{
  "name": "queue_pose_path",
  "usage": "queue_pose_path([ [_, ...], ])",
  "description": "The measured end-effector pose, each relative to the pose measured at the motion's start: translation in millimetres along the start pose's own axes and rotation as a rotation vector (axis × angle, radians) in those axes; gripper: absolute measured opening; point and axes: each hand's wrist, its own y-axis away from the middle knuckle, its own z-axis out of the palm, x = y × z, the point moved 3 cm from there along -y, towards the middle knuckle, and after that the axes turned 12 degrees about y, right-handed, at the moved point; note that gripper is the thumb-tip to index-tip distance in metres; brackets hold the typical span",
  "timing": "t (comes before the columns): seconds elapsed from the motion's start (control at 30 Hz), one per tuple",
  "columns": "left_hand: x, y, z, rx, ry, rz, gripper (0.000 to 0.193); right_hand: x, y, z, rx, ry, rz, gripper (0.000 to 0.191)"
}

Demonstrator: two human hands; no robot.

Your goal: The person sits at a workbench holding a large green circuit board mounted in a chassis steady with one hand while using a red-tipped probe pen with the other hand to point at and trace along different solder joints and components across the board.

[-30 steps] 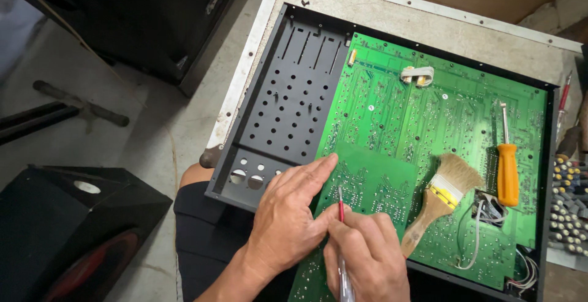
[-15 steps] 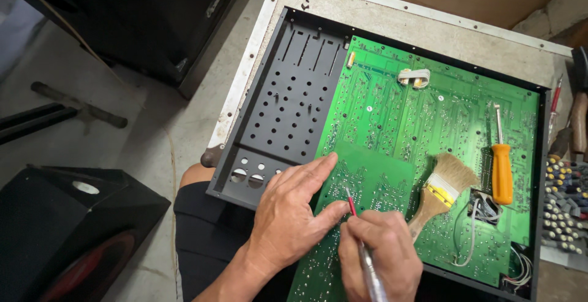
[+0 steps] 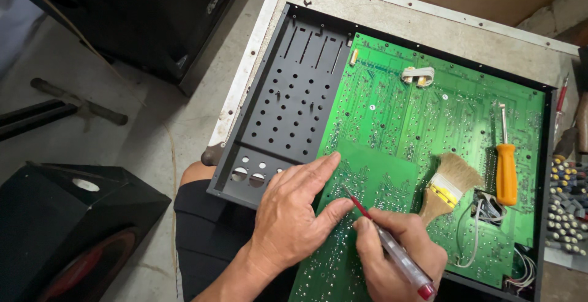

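Gripping a slim red-tipped screwdriver [image 3: 386,241], the right hand [image 3: 398,259] probes the green circuit board [image 3: 416,124].

The chassis [image 3: 275,112] sits on the worktop [image 3: 392,14]. The board [image 3: 416,136] lies in the chassis, filling its 3 o'clock part. On the board: the brush [image 3: 447,185] at centre, the screwdriver [image 3: 506,170] just beside it at 3 o'clock, the connector [image 3: 418,76] at 12 o'clock. The left hand [image 3: 294,210] rests on the board's 7 o'clock edge; the right hand [image 3: 398,259], at 6 o'clock, holds the probe [image 3: 380,234] against the board. The speaker [image 3: 67,228] stands on the floor at 9 o'clock of the chassis.
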Motion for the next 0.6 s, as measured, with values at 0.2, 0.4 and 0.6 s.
queue_pose_path([
  [0.2,-0.2,0.7,1.5,0.009,-0.009,0.0,0.064,0.5,-3.5,0.4,-0.046,-0.184,-0.092,0.011],
  [0.4,0.9,0.0,1.2,0.017,-0.025,-0.023,0.063,6.1,2.4,6.7,0.003,-0.455,-0.111,0.017],
  [0.6,2.7,-1.4,0.8,0.011,-0.015,-0.038,0.066,10.4,-1.0,1.1,-0.027,-0.209,-0.134,0.019],
])
